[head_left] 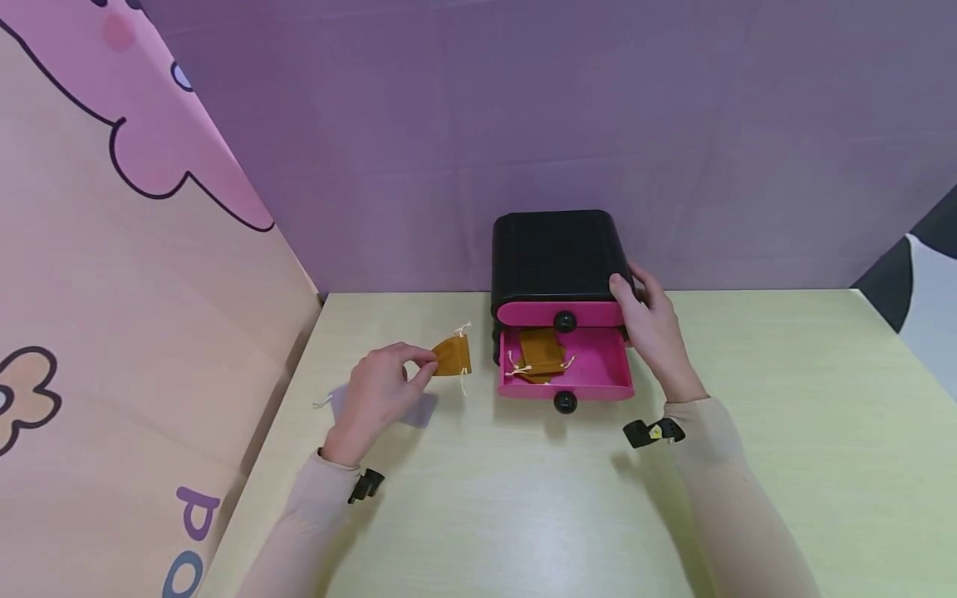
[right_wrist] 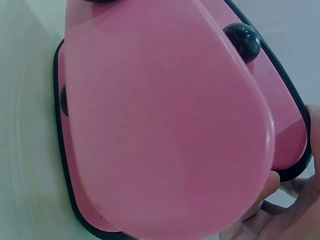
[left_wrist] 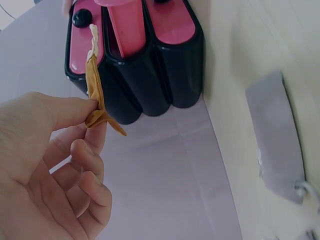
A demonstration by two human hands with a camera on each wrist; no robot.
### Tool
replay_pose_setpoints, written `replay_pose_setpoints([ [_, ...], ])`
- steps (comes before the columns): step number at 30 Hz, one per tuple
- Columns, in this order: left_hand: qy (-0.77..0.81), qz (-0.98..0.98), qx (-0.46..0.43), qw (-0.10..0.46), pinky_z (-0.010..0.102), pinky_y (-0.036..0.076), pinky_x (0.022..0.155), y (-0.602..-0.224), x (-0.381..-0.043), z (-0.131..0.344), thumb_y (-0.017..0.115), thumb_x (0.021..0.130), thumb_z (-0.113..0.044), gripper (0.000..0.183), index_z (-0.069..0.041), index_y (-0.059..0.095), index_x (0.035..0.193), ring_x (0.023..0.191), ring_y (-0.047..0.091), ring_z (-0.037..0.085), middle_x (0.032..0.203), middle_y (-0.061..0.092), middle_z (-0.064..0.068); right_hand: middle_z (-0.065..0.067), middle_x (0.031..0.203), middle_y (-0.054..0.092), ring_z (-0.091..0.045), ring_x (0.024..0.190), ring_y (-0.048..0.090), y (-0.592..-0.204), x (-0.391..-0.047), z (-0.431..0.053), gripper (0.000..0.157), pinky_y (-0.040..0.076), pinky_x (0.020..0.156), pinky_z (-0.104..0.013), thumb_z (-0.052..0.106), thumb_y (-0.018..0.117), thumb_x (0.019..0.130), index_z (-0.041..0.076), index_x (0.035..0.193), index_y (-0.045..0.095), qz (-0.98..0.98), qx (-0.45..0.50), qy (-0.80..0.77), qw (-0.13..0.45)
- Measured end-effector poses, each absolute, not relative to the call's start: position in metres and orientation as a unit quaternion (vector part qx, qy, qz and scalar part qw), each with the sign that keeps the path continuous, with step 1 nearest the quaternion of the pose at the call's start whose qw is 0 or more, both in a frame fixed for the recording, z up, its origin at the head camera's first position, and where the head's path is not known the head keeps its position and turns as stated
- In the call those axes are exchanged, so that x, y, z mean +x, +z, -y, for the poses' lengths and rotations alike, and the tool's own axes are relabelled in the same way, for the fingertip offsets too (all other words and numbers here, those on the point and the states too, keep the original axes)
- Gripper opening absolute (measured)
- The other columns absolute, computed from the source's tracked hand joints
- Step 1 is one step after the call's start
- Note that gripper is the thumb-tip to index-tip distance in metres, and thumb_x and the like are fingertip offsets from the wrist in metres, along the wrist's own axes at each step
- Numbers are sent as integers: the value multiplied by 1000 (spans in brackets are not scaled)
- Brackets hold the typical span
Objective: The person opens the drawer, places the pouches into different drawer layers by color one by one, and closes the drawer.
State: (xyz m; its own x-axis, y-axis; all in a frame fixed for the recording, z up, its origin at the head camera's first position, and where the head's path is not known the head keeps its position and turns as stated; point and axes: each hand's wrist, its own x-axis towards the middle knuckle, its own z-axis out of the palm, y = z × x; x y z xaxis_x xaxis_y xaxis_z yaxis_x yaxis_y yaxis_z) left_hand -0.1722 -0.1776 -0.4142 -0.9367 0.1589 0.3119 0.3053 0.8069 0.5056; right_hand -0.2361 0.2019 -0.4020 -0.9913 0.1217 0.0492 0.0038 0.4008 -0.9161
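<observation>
My left hand [head_left: 383, 397] pinches a small mustard drawstring pouch [head_left: 453, 356] between thumb and fingers, raised left of the drawer cabinet. In the left wrist view the pouch [left_wrist: 95, 90] is seen edge-on. The black cabinet [head_left: 557, 253] has pink drawer fronts with round black knobs. Its middle drawer [head_left: 598, 365] is pulled out, and mustard pouches [head_left: 542, 352] with white cords lie inside. At the cabinet's right side my right hand [head_left: 658, 332] grips the casing, thumb near the top edge. The open drawer's front [right_wrist: 165, 120] fills much of the right wrist view.
A grey-purple drawstring pouch [head_left: 421, 412] lies on the pale table [head_left: 538, 515], partly hidden by the left hand and forearm. A purple cloth backdrop [head_left: 463, 141] stands behind the cabinet. To the left rises a printed panel [head_left: 149, 316].
</observation>
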Motion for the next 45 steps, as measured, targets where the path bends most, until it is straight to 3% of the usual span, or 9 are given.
replay_pose_setpoints([
  [15, -280, 943, -141, 112, 26, 39, 56, -411, -171, 153, 78, 98, -28, 13, -21, 85, 106, 61, 51, 9, 102, 81, -4, -21, 162, 46, -41, 129, 57, -402, -236, -202, 80, 57, 73, -26, 67, 42, 105, 28, 171, 23, 838, -40, 541, 55],
  [26, -284, 941, -159, 96, 26, 42, 61, -411, -175, 138, 77, 98, -28, 15, -21, 86, 108, 65, 53, 10, 105, 81, -3, -21, 162, 46, -42, 132, 57, -403, -236, -202, 79, 55, 70, -20, 66, 43, 105, 28, 171, 23, 833, -38, 549, 54],
  [45, -281, 934, -201, 95, 28, 48, 64, -404, -187, 110, 76, 99, -28, 17, -20, 85, 110, 70, 60, 12, 110, 82, -2, -20, 161, 47, -42, 129, 59, -401, -235, -201, 79, 54, 71, -20, 66, 44, 105, 29, 171, 24, 833, -39, 548, 57],
])
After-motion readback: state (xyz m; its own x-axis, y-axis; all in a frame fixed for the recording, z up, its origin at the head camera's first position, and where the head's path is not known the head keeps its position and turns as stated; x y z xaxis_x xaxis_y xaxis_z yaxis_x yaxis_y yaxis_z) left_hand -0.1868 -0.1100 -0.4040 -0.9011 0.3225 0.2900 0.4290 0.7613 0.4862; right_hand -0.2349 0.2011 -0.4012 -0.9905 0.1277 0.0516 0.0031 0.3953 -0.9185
